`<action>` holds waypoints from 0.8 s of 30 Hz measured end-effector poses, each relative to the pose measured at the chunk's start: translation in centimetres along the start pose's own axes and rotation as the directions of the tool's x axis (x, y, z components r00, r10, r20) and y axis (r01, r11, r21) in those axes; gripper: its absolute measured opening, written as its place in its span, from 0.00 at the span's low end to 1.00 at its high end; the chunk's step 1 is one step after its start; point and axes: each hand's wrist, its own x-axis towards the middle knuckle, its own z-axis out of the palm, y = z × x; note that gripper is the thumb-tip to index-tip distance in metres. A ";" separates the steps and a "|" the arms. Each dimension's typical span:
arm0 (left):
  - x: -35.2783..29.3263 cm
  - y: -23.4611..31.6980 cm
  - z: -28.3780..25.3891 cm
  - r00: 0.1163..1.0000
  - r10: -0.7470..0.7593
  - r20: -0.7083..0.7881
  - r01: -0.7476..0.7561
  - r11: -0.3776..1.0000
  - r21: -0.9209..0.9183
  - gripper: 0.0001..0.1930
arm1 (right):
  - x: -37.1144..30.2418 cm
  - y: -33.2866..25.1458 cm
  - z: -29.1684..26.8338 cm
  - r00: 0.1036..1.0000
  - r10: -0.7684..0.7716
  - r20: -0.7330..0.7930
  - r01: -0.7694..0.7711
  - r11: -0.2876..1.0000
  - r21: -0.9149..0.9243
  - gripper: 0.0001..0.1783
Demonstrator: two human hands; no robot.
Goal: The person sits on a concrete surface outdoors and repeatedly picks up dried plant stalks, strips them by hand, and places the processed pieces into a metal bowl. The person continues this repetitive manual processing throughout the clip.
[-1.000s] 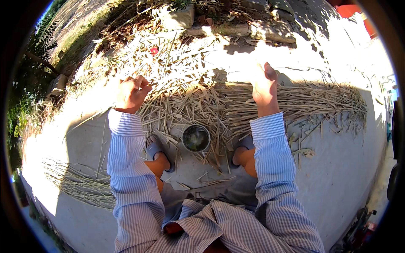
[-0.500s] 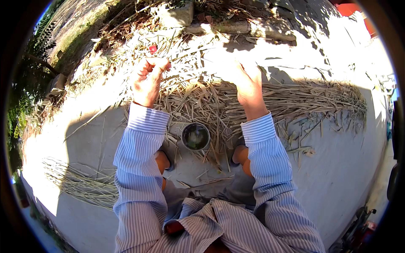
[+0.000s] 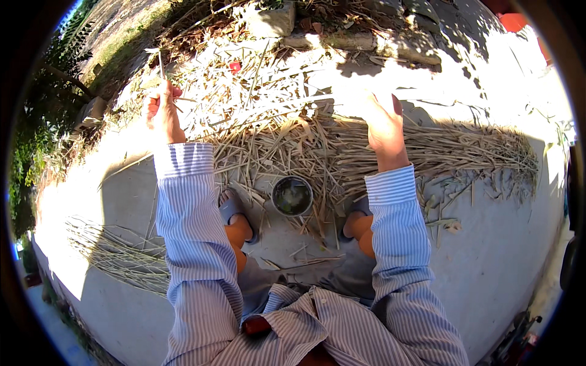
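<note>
My left hand [image 3: 163, 113] is raised at the left, its fingers closed round a thin pale stick-like piece [image 3: 160, 64] that stands up from the fist. Whether this is a stalk or a tool I cannot make out. Out in the sunlight, my right hand [image 3: 386, 125] is closed round a long pale stalk [image 3: 421, 94], which runs out to the right; glare washes out its fingers. Dry cut stalks [image 3: 268, 143] lie scattered beneath and between both hands. Close to my feet stands a round pot [image 3: 292, 196] with dark liquid and greenish pieces inside.
A thick bundle of dry stalks [image 3: 445, 146] lies at the right, a thinner greenish bundle [image 3: 119, 253] at the left. A small red object [image 3: 235, 66] sits among the scraps. Farther off are a log [image 3: 390, 47] and a stone block [image 3: 271, 21]. My sandalled foot [image 3: 235, 210] is beside the pot.
My left hand has moved left and away from my right hand, and the pale piece now shows upright above it. My right hand stays closed, slightly farther right and lower in view.
</note>
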 end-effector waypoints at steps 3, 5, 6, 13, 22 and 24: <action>-3.6 -2.3 3.0 0.933 0.227 0.281 -0.296 0.926 0.233 0.10 | 0.1 1.1 -1.1 0.999 0.039 -0.028 -0.040 0.999 -0.020 0.15; -5.2 -0.7 5.1 0.713 0.208 0.670 -0.665 0.503 0.552 0.16 | -0.1 -0.1 -0.6 0.995 0.064 -0.074 -0.066 0.998 -0.017 0.15; -5.6 -0.8 5.4 0.699 0.027 0.715 -0.552 0.655 0.515 0.18 | -0.2 -0.6 0.2 0.992 0.077 -0.100 -0.078 0.997 -0.005 0.15; -6.6 -2.0 5.4 0.654 -0.284 0.701 -0.048 0.909 0.413 0.11 | 0.4 0.2 -0.2 0.983 0.095 -0.155 -0.101 0.994 -0.031 0.14; -3.9 -2.6 3.2 0.943 0.115 0.312 -0.259 0.843 0.471 0.17 | 0.6 1.0 -1.4 0.988 0.092 -0.124 -0.093 0.996 -0.002 0.13; -3.9 -2.7 2.8 0.766 0.311 0.563 -0.640 0.456 0.619 0.25 | 0.6 1.3 -1.0 0.983 0.049 -0.177 -0.045 0.999 0.024 0.13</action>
